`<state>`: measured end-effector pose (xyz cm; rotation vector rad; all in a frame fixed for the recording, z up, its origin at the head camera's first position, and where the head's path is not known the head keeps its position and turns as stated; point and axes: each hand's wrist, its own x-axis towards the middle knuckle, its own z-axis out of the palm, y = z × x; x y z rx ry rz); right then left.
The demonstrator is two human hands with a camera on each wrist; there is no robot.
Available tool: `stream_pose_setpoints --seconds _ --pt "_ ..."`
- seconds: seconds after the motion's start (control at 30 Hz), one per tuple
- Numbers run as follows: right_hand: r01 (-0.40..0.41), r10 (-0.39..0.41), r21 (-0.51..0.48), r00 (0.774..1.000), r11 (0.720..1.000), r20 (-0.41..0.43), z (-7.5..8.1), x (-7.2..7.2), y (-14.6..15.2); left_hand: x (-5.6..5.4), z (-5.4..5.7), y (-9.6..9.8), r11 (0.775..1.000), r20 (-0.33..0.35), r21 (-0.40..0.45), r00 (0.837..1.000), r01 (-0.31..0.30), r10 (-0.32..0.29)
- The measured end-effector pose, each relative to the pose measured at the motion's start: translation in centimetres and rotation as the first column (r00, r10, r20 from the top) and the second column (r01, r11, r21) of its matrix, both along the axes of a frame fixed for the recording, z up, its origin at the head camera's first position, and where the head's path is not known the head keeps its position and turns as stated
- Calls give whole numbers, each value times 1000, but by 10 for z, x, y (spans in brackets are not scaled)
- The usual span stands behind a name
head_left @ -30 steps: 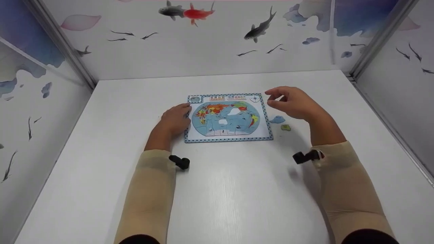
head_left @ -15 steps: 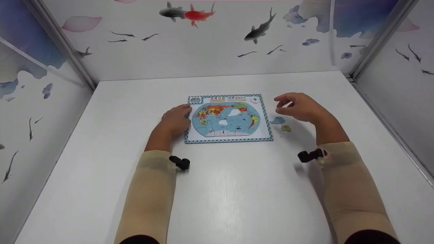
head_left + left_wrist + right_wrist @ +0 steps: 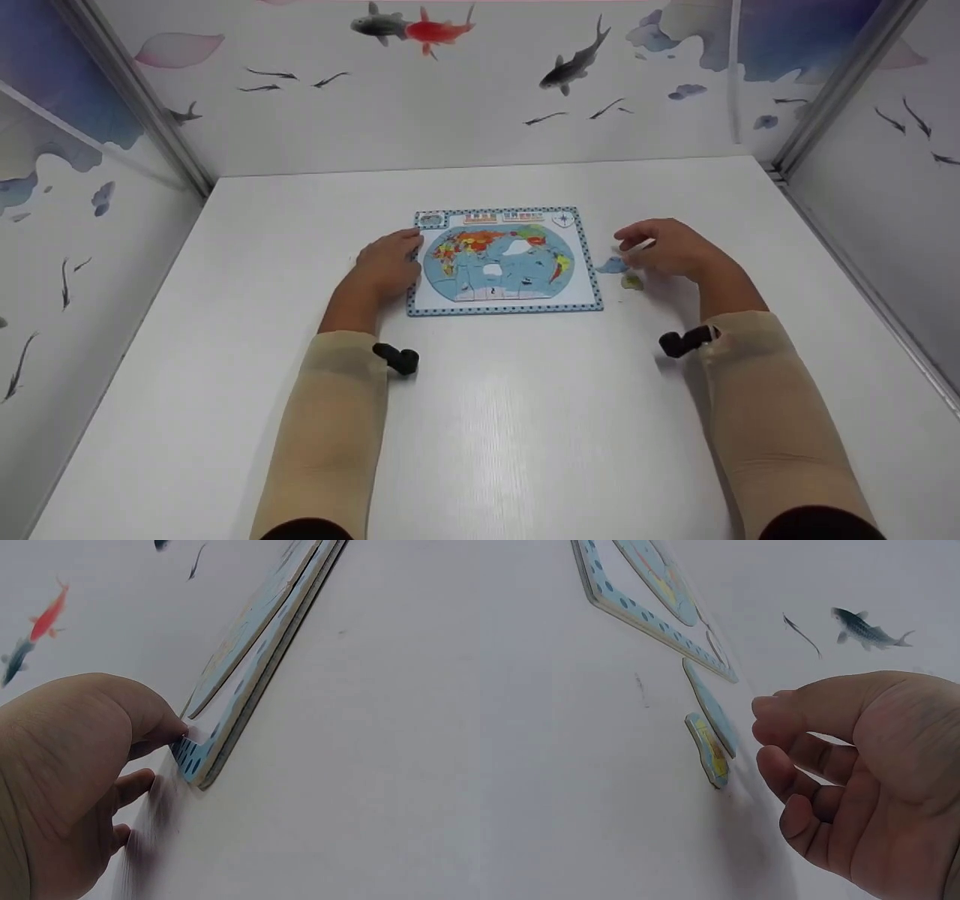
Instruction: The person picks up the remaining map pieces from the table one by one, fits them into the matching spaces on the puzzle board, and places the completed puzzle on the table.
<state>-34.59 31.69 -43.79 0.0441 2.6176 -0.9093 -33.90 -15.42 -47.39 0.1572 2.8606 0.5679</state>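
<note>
A jigsaw puzzle board (image 3: 517, 309) with a world map and dotted blue border lies flat on the table. Two white gaps show in the map, one at its middle and one to the upper right. My left hand (image 3: 388, 264) rests at the board's left edge; in the left wrist view the thumb (image 3: 169, 724) touches the border near a corner. Right of the board lie a blue puzzle piece (image 3: 711, 709) and a smaller yellow-green puzzle piece (image 3: 707, 751). Over these pieces hovers my right hand (image 3: 671, 251), fingers loosely bent, holding nothing.
The white table (image 3: 487, 420) is enclosed by printed panels with fish; the back panel (image 3: 465, 120) rises behind the board. Black camera mounts (image 3: 397, 358) sit at both sleeve cuffs, facing inward.
My right hand has moved from beside the board's upper right corner, right and toward me, down near the loose pieces. The left hand and the board stay in place.
</note>
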Motion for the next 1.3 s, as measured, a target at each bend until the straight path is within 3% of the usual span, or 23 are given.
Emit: stream_pose_setpoints --seconds 0.53,0.8,1.3 --pt "-43 43 41 999 998 -3 -12 -3 2 1 2 2 1000 7 1 1000 -20 20" --pt "-56 56 25 998 998 -15 -12 -2 4 1 -1 -1 1000 -17 16 1000 -1 2" --pt "-123 124 84 992 989 -7 -13 -2 3 2 1 1 1000 4 18 1000 -12 12"
